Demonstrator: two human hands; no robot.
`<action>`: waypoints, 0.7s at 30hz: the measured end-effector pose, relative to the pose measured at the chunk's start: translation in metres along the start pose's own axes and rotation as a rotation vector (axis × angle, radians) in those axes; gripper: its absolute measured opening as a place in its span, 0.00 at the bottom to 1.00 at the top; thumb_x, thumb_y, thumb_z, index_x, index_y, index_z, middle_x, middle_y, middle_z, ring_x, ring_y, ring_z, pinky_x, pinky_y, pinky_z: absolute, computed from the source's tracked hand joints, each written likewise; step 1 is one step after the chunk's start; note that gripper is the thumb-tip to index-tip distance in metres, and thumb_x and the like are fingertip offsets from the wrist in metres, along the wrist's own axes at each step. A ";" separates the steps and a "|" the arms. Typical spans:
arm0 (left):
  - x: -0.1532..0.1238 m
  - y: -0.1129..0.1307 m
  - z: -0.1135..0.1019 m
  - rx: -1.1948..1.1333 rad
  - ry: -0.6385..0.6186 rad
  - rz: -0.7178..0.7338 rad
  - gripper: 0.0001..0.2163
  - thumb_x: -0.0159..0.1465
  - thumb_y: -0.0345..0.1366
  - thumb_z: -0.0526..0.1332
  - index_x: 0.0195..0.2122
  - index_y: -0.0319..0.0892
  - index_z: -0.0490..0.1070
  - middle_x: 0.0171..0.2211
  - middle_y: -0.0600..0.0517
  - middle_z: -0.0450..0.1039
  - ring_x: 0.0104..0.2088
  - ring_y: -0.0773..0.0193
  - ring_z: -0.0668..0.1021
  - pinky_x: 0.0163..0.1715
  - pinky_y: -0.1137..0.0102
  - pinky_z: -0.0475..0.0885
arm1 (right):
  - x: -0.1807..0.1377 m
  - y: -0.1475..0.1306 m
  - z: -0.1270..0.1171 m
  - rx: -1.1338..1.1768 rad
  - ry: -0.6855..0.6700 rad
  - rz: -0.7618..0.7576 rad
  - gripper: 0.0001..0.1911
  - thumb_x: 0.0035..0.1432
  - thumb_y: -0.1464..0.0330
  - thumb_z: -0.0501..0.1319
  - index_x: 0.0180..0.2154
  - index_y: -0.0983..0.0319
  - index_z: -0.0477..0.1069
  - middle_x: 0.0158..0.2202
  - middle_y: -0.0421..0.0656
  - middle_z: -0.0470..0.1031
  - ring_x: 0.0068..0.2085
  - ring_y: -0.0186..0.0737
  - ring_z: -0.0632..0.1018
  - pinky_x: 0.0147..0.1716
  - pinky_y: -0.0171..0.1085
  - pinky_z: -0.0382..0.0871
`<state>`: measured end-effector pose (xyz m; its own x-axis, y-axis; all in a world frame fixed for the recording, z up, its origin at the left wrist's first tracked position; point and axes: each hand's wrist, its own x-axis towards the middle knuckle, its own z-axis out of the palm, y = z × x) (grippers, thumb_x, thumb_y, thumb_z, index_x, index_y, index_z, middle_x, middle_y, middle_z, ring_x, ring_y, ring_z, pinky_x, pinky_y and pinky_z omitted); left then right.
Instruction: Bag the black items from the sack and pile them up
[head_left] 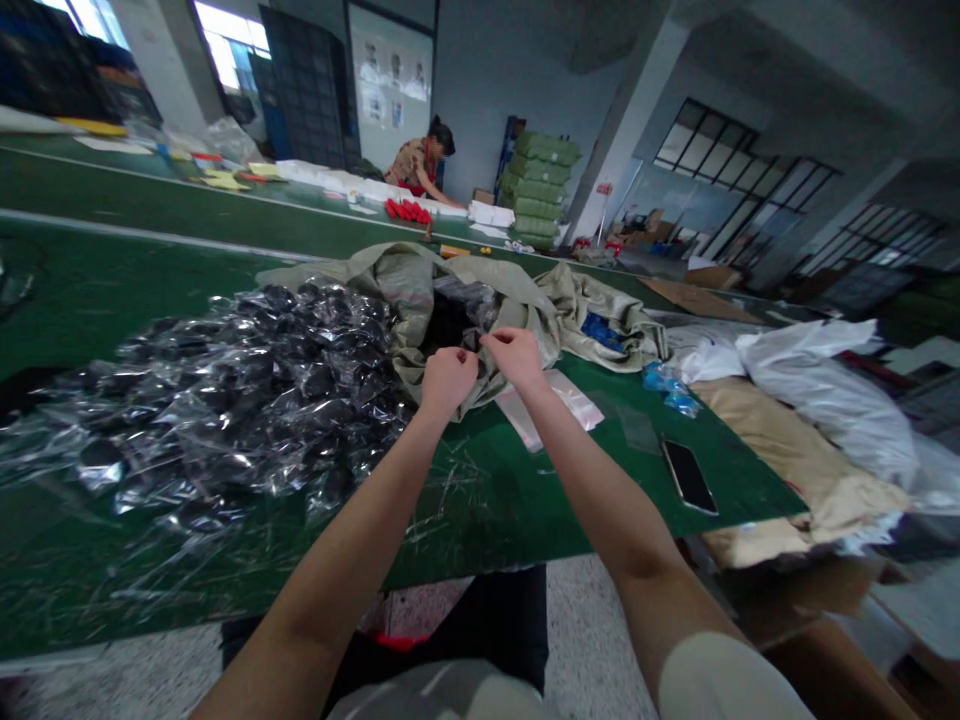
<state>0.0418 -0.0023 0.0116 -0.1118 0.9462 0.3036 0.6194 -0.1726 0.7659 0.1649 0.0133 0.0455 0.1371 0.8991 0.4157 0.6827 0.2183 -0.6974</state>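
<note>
Both my hands reach out over a green table (525,490) to the mouth of an olive woven sack (420,290). My left hand (447,380) is curled closed at the sack's opening, and my right hand (516,357) pinches beside it, the two almost touching. They seem to grip a small dark item in clear wrap; I cannot make it out. Left of my hands spreads a big heap of black items in clear plastic bags (225,390). A stack of empty clear bags (551,405) lies just under my right wrist.
A black phone (688,476) lies near the table's right edge. Blue wrapped pieces (667,385) and white and tan sacks (817,400) are to the right. A person (421,165) works at a far table beside stacked green bundles (540,185).
</note>
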 end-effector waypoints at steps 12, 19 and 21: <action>-0.038 -0.038 -0.036 0.173 -0.017 0.160 0.15 0.59 0.50 0.62 0.31 0.42 0.72 0.28 0.50 0.74 0.29 0.61 0.74 0.31 0.69 0.63 | -0.033 0.024 0.024 0.251 -0.150 0.121 0.09 0.54 0.64 0.59 0.30 0.62 0.74 0.28 0.40 0.76 0.34 0.38 0.77 0.40 0.39 0.73; -0.027 -0.045 -0.025 0.140 -0.180 0.342 0.12 0.61 0.47 0.62 0.34 0.42 0.74 0.35 0.49 0.76 0.35 0.60 0.76 0.38 0.68 0.68 | -0.037 0.029 0.020 0.218 -0.303 0.116 0.07 0.56 0.68 0.60 0.32 0.63 0.76 0.31 0.41 0.79 0.33 0.35 0.77 0.38 0.34 0.72; -0.023 -0.047 -0.019 0.122 -0.205 0.343 0.10 0.63 0.43 0.60 0.33 0.42 0.75 0.34 0.50 0.77 0.36 0.61 0.76 0.38 0.69 0.68 | -0.033 0.032 0.019 0.174 -0.364 0.066 0.07 0.55 0.69 0.61 0.32 0.63 0.77 0.32 0.41 0.80 0.33 0.34 0.77 0.37 0.33 0.71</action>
<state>0.0004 -0.0209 -0.0207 0.2664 0.8767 0.4004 0.6825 -0.4649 0.5639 0.1682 -0.0021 -0.0014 -0.1078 0.9820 0.1550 0.5453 0.1888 -0.8167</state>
